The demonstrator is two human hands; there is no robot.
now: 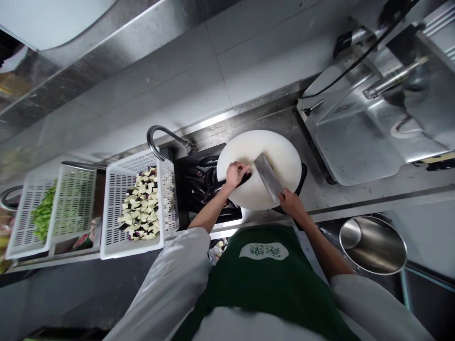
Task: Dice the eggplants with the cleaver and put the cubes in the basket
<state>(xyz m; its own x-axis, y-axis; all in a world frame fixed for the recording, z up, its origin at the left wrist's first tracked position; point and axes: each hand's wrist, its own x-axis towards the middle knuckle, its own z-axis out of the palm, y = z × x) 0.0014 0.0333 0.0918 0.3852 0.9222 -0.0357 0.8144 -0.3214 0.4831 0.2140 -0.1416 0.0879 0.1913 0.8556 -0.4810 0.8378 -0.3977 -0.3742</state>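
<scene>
Grasping a cleaver (267,177) in our right hand (290,202), we have our left hand (236,174), its grip unclear, over a dark eggplant (246,178) on the round cutting board (277,146), where a rolling eggplant could steer a downstroke into that hand.

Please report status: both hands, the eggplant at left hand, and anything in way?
Left hand at eggplant, partly hiding it; right hand gripping cleaver. Eggplant's end over white board. Left fingers close to cleaver.

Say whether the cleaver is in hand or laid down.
In hand: the right hand grips the cleaver at its handle end, blade over the board.
</scene>
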